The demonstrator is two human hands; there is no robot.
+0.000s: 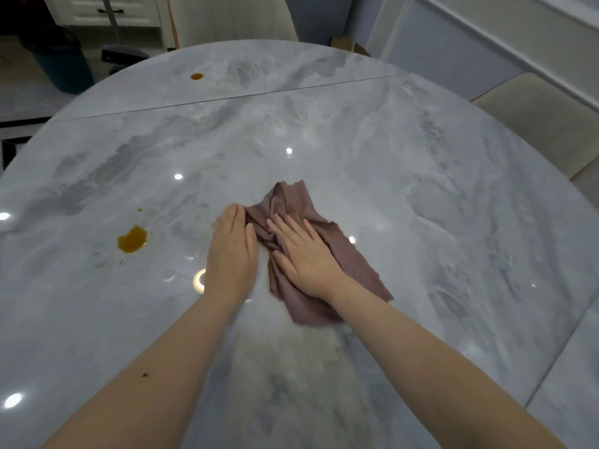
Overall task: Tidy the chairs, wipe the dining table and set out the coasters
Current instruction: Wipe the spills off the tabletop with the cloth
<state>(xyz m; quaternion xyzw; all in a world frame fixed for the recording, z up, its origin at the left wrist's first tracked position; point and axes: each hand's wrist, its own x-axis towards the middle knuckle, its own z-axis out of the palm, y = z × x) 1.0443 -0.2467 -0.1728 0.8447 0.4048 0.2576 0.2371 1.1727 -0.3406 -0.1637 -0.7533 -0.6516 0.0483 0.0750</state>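
Marble table [421, 205]: right hand [304, 254] flat on cloth [350, 254]; left hand [231, 247] flat beside.

marble table [421, 189], mauve cloth [350, 254] (crumpled), brown spills [132, 239]

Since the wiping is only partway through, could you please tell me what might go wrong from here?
1. The large brown spill lies left of the cloth, apart from it; a sweep through it may smear it wider.
2. The small far stain near the table edge could easily be missed.
3. The cloth is bunched under the flat right hand, while the left hand rests on bare tabletop, so it may wipe unevenly.
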